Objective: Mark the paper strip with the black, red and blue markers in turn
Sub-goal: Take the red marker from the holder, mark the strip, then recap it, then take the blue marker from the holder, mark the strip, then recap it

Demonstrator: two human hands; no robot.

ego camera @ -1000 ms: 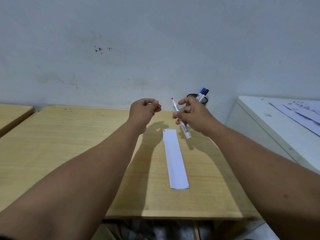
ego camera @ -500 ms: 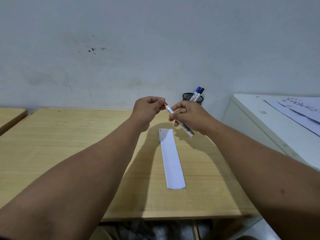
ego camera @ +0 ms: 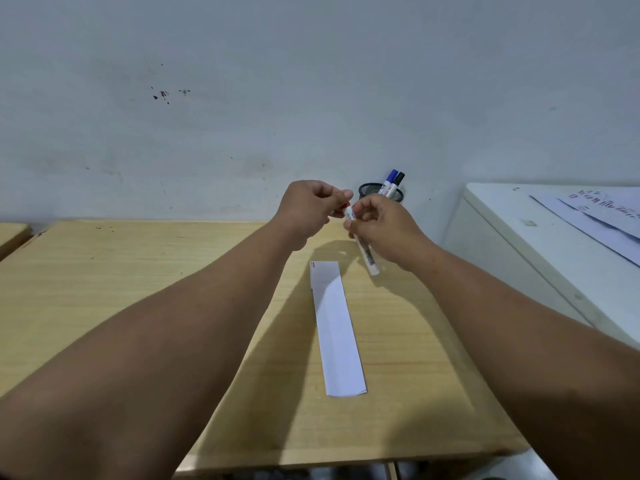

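Observation:
A white paper strip (ego camera: pixel 335 323) lies lengthwise on the wooden table (ego camera: pixel 121 271), with a small red mark at its far left corner. Above its far end my right hand (ego camera: pixel 384 230) grips the white barrel of the red marker (ego camera: pixel 367 258), tip end pointing up-left. My left hand (ego camera: pixel 308 213) pinches the red cap (ego camera: pixel 345 205) against that tip end; only a sliver of red shows between the fingers. The blue marker (ego camera: pixel 388 181) and the black marker (ego camera: pixel 396 183) stand capped in a black mesh cup (ego camera: pixel 367 190) by the wall.
A white cabinet (ego camera: pixel 540 244) stands right of the table, with printed sheets (ego camera: pixel 595 216) on top. A second wooden table's corner (ego camera: pixel 10 233) shows at far left. The wall runs close behind the table.
My hands have come together: the cap, held apart from the bare red tip a second ago, now sits at the marker's tip. The view has shifted slightly.

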